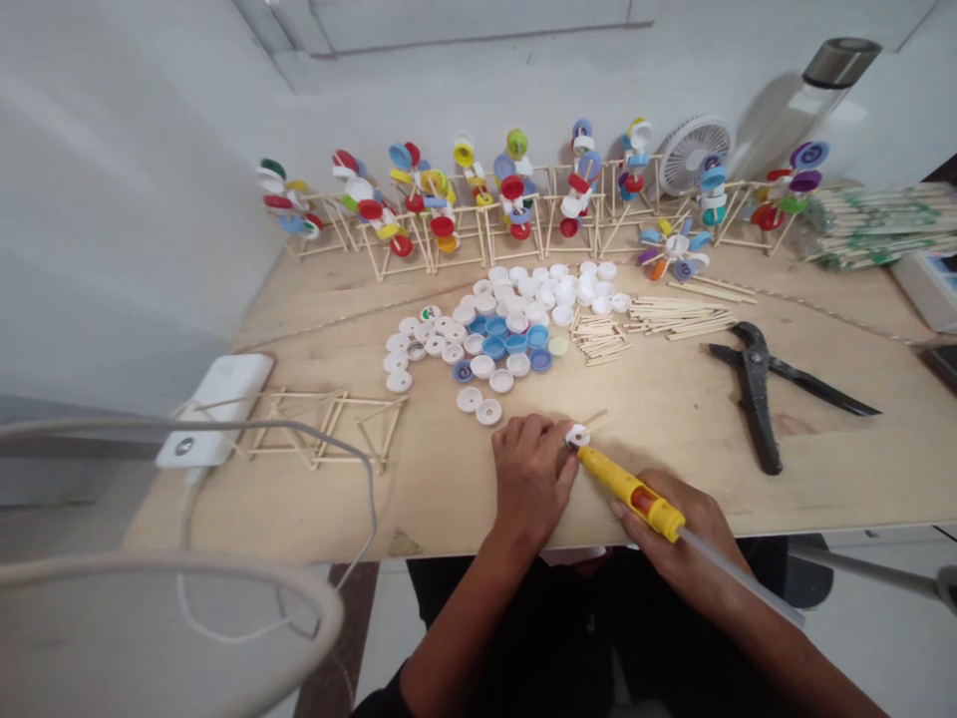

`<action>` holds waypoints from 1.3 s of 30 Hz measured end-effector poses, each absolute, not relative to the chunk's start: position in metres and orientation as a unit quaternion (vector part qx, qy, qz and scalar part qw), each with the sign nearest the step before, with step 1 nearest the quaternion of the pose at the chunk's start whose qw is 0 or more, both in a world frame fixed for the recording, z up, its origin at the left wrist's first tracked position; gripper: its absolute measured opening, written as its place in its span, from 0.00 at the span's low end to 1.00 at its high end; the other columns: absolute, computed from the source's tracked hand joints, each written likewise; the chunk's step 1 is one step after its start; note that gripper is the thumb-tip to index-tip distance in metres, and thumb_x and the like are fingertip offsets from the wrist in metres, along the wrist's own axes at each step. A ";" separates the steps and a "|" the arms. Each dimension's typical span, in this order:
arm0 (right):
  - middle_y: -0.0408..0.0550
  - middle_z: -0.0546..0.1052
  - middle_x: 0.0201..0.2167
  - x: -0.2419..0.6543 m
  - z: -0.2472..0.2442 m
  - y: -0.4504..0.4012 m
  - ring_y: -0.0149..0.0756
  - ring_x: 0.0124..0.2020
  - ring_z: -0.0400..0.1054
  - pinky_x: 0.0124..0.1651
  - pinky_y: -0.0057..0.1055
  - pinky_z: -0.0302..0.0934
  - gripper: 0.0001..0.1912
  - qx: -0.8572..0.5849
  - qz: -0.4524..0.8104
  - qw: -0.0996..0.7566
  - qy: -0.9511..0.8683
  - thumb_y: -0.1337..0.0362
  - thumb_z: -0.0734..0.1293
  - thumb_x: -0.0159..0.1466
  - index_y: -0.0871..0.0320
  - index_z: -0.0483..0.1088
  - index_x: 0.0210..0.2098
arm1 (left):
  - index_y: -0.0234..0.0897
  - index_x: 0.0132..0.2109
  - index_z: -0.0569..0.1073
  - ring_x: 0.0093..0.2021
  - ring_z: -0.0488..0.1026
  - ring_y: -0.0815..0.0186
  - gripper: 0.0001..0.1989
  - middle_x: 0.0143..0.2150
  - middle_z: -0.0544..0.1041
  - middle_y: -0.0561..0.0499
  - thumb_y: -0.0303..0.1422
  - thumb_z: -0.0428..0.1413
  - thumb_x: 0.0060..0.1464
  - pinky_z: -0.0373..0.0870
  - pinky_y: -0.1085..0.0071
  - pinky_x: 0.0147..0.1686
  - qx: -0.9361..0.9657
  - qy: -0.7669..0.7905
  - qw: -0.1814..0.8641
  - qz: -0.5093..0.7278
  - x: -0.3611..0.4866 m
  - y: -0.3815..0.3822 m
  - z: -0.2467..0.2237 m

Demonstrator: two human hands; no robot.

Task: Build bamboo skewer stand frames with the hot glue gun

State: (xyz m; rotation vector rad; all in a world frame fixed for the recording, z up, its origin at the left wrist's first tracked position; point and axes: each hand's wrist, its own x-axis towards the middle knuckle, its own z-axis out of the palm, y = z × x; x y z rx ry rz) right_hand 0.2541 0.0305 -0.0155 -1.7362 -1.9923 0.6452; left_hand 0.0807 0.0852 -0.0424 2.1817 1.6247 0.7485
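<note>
My left hand (532,477), its fingers closed, pinches a white bottle cap (578,435) near the table's front edge. A thin wooden stick (596,421) extends from this cap toward the upper right. In my right hand (684,534) is a yellow glue gun (624,482) with a clear glue stick out of its rear end. The gun's nozzle points at the cap and reaches its lower edge; whether glue is coming out cannot be made out. Beyond my left hand lie many loose white caps (501,380), with several blue caps (494,346) among them.
Stick frames with colourful cap wheels (447,227) line the back. Short sticks (677,315) and black pliers (757,384) are at right. A white power bank (216,409) with a cable and bare stick frames (321,429) lie left. A small fan (695,155) stands behind.
</note>
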 end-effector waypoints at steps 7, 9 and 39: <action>0.40 0.68 0.20 0.254 -0.017 0.030 0.31 0.22 0.63 0.25 0.28 0.55 0.12 -0.633 0.227 0.202 -0.712 0.56 0.61 0.62 0.55 0.61 0.25 | 0.41 0.47 0.74 0.43 0.67 0.59 0.14 0.40 0.73 0.49 0.30 0.58 0.51 0.59 0.61 0.43 0.764 0.571 0.154 0.260 0.081 0.086 -0.042; 0.41 0.69 0.21 0.254 -0.016 0.030 0.31 0.23 0.63 0.25 0.28 0.55 0.11 -0.626 0.230 0.204 -0.716 0.57 0.61 0.62 0.55 0.61 0.26 | 0.41 0.47 0.74 0.43 0.67 0.59 0.14 0.40 0.73 0.49 0.29 0.58 0.51 0.59 0.61 0.43 0.764 0.571 0.155 0.258 0.080 0.086 -0.042; 0.44 0.72 0.24 0.265 -0.027 0.030 0.37 0.29 0.69 0.29 0.30 0.63 0.12 -0.616 0.397 0.284 -0.618 0.55 0.63 0.61 0.57 0.69 0.33 | 0.41 0.51 0.71 0.46 0.68 0.60 0.19 0.44 0.74 0.49 0.25 0.56 0.50 0.63 0.61 0.46 0.756 0.555 0.190 0.291 0.073 0.077 -0.035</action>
